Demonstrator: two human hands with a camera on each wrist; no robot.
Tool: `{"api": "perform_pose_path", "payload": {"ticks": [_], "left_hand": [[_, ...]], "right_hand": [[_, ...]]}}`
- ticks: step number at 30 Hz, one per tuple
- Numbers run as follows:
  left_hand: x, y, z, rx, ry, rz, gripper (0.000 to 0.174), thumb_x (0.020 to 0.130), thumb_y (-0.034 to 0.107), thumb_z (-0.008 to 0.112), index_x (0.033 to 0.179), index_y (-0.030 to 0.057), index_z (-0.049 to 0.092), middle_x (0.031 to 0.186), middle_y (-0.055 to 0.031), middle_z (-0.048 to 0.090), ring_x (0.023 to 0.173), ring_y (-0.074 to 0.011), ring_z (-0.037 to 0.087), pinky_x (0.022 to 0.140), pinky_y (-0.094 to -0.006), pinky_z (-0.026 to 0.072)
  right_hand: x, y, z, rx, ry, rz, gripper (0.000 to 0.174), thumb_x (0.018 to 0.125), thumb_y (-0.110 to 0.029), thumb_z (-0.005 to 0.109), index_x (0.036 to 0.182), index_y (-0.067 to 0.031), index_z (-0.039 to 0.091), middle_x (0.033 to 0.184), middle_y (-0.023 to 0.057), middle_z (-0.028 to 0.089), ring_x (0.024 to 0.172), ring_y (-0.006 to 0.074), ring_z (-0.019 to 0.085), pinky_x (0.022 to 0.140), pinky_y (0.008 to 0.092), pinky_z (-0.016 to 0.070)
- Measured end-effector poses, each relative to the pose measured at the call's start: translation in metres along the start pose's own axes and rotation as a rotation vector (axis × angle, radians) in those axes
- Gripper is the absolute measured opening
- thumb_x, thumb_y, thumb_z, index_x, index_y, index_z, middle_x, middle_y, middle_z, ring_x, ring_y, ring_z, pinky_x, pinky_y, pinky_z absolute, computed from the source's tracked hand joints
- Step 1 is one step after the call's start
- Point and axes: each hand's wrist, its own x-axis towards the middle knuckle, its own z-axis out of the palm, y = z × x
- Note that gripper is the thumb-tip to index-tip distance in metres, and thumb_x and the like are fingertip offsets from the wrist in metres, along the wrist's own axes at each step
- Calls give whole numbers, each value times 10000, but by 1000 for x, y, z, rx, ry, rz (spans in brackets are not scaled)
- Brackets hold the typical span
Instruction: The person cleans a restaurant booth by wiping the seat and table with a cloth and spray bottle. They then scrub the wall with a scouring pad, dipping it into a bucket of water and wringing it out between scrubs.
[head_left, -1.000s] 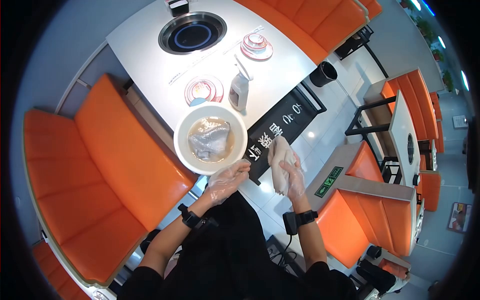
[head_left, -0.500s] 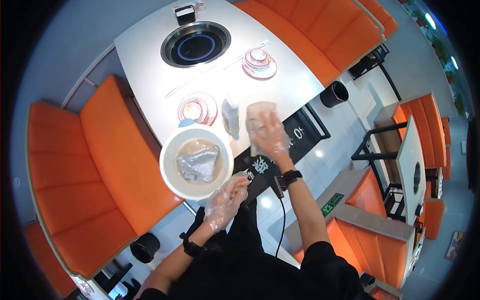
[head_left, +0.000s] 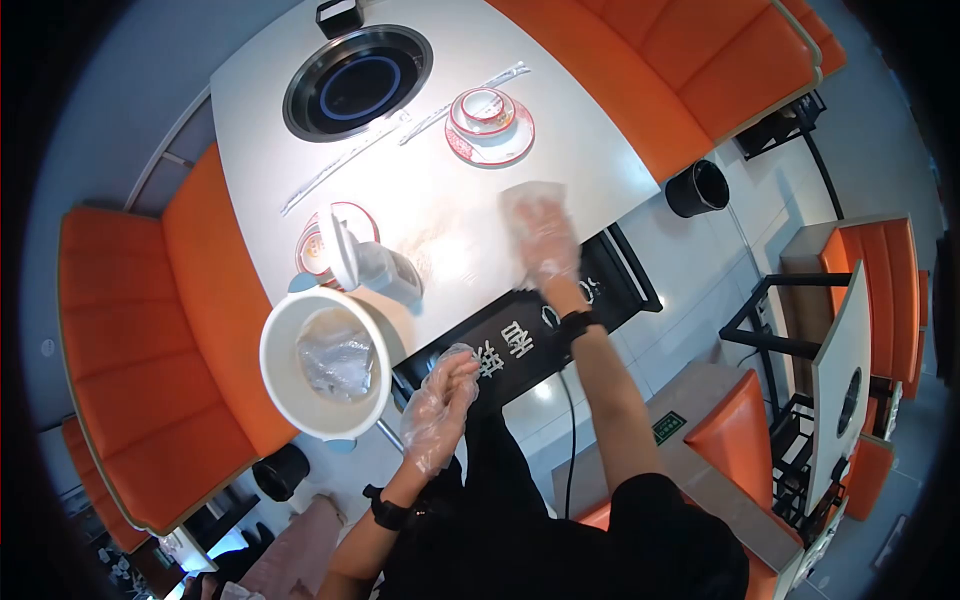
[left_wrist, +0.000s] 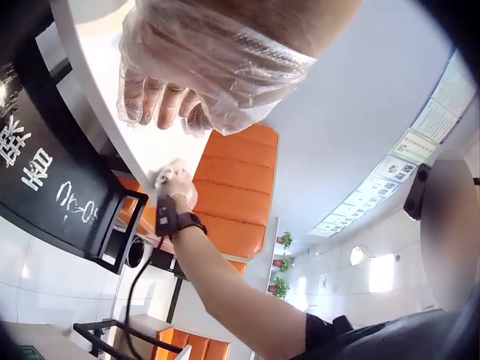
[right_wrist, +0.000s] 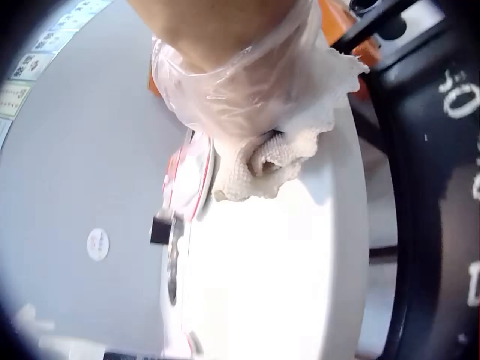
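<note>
My right hand [head_left: 541, 238], in a clear plastic glove, presses a pale textured cloth [head_left: 532, 195] onto the white table near its front edge. In the right wrist view the cloth [right_wrist: 274, 161] bunches into folds beneath the palm, which hides the fingers. My left hand [head_left: 437, 410], gloved too, hangs with loosely bent fingers beside a white bucket [head_left: 275, 395] and holds nothing. A greyish cloth [head_left: 340, 362] lies in cloudy water inside that bucket. A clear spray bottle [head_left: 388, 275] stands on the table close to the bucket.
The table [head_left: 450, 210] has a round built-in cooktop [head_left: 360, 85], two dish sets, one of them the stacked plates [head_left: 500, 140], and wrapped chopsticks [head_left: 340, 165]. A black lettered panel [head_left: 470, 350] runs below its edge. Orange benches [head_left: 190, 300] flank it. A black bin [head_left: 697, 188] stands on the floor.
My right hand has brought the folded cloth from beside the table onto its top and moved along the surface. My left hand stays near the bucket. The head view has shifted.
</note>
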Motion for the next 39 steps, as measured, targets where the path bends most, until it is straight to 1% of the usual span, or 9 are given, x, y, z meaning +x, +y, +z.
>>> {"api": "perform_pose_path", "payload": {"ticks": [4,8,12,19,22,27,30,33,39], "left_hand": [[6,-11,2,10,32,-29,372,1001,109,533,1366,57,485,1254,-81,598,1110,-108,557,989,-259,427],[12,-28,0,-37,75,-78,372,997,107,542,1362,54,495,1246,-71,600,1130,-114,557,1003,-266,422],[21,-24,9,-47,25,-68,374,1002,101,537,1370,59,485,1246,-68,593,1115,-100,555,998,-257,426],[32,-3,25,-10,41,-29,333,1010,108,523,1339,61,506,1183,-75,619,945,-69,558,895,-229,469],[33,1,22,5,48,-51,340,1007,101,529,1344,59,502,1187,-79,622,960,-72,572,883,-223,475],[37,-6,16,-26,46,-86,373,1010,95,513,1380,60,478,1229,-80,600,1078,-96,555,970,-251,440],[40,-1,13,-42,60,-113,376,1009,80,513,1382,54,475,1214,-67,607,1060,-87,559,954,-235,444],[42,-12,13,-66,98,-28,358,999,88,531,1352,45,490,1196,-76,643,1008,-82,606,895,-229,481],[33,6,-1,-9,184,-2,370,990,42,518,1359,38,482,1194,-90,640,1051,-114,614,908,-249,492]], "right_hand": [[37,118,15,-613,-291,163,543,982,-320,459,1506,-205,374,1566,68,344,1322,260,476,1189,386,228],[44,128,-28,395,-216,495,716,953,-469,498,1532,-94,306,1621,47,237,1446,310,270,1214,437,128],[-1,46,-21,339,-40,85,736,895,-407,622,1536,-240,302,1562,228,257,1431,393,285,1149,461,322],[-11,52,-2,188,-34,-296,629,772,-203,637,1391,-228,526,1478,86,439,1386,285,393,1115,395,382],[21,109,-32,-531,-108,-30,478,918,-127,492,1392,-191,501,1460,59,478,1367,292,406,1182,386,269],[84,157,-15,312,-20,638,502,961,-224,478,1458,-190,412,1509,49,427,1402,328,344,1200,406,225],[60,123,28,-371,72,15,522,942,-189,503,1459,-176,432,1509,64,423,1383,336,371,1189,385,261],[4,30,-15,238,69,-351,612,842,-62,552,1442,-162,486,1489,67,439,1413,292,351,1198,409,260],[37,-69,-1,653,-11,-285,621,807,-107,645,1412,-171,522,1477,133,438,1364,322,389,1121,377,371]]}}
